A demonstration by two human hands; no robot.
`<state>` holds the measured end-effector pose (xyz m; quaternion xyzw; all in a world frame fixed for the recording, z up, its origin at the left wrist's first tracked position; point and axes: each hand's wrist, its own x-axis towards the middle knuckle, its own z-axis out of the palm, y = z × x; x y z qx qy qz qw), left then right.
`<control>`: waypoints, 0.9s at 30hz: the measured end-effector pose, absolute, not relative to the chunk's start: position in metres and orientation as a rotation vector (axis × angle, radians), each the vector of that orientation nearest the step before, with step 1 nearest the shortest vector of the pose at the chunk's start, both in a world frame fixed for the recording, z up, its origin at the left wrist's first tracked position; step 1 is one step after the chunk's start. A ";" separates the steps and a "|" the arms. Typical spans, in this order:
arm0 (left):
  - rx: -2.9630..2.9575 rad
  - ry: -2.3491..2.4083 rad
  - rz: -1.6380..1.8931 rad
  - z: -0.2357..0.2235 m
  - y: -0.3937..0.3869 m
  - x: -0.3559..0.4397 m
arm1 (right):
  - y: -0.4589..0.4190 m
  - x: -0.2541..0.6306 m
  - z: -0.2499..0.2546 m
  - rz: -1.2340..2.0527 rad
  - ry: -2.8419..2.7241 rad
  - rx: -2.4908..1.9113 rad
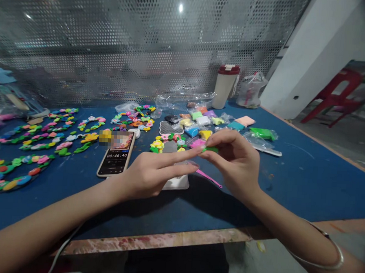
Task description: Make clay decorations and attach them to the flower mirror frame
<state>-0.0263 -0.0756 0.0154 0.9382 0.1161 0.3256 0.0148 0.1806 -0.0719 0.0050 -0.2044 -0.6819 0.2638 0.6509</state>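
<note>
Green modelling clay (210,149), a small elongated piece, is pinched between the thumb and fingertips of the right hand (234,161), above the middle of a blue surface (305,187). Its long axis runs roughly crosswise, with one end pointing towards the left hand (146,176), whose straightened fingers are extended to meet it. Contact between the left index fingertip and the clay appears likely, though it cannot be confirmed from this view. The left hand is relaxed rather than clenched, and nothing is seen to be held in it. Of the 2 hands, the right is nearer to the clay, which sits in its grip.

Just beneath the hands lie a pink plastic tool (209,179) and a white tray (177,182). To the left, a phone (116,154) displays a timer reading 00:46:40, and beyond it, clay flower garlands (21,171) are spread across the surface. Ahead lie packets of coloured clay (198,121), with a white comb (269,152) off to the right. Further back, a tumbler with a red lid (224,86) stands before a perforated metal sheet (113,47) – nothing stands between the 2 hands.
</note>
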 end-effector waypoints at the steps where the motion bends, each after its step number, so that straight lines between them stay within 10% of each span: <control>1: 2.973 0.359 1.031 0.015 -0.075 -0.027 | -0.072 0.181 0.005 0.608 -1.549 -0.452; 27: 2.440 0.479 1.057 0.030 -0.084 -0.026 | -0.077 0.183 0.009 0.216 -1.825 -0.650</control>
